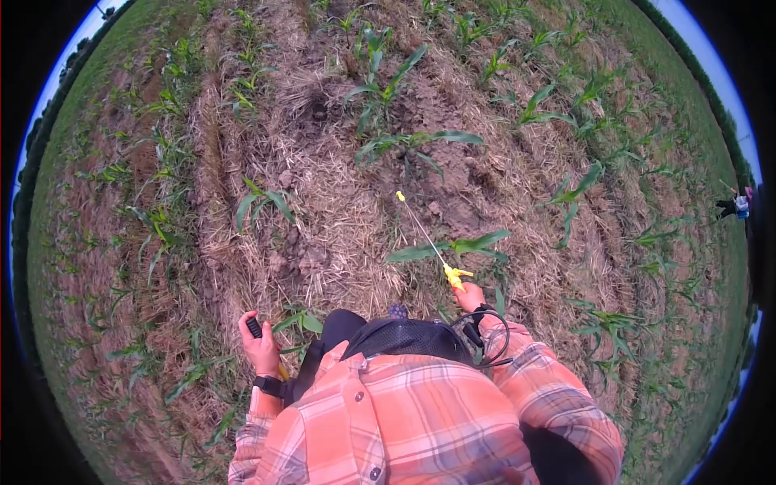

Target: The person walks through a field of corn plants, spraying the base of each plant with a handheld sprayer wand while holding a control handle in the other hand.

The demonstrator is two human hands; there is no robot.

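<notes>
My right hand (468, 297) is closed around the yellow handle of a spray wand (455, 276). Its thin metal tube reaches forward and left to a small yellow nozzle (400, 196), held above the soil near a young corn plant (410, 144). A black hose (508, 333) loops beside my right wrist. At the lower left, my left hand (261, 347) is wrapped around a black ribbed handle (255, 326); whatever it joins is mostly hidden by my hand and body. Another corn plant (465, 246) stands behind the wand's tube.
Rows of young corn (576, 194) run away on both sides over straw-covered soil (335, 210). A small corn plant (301, 322) grows close by my left hand. Far off at the right edge is another person (740, 204).
</notes>
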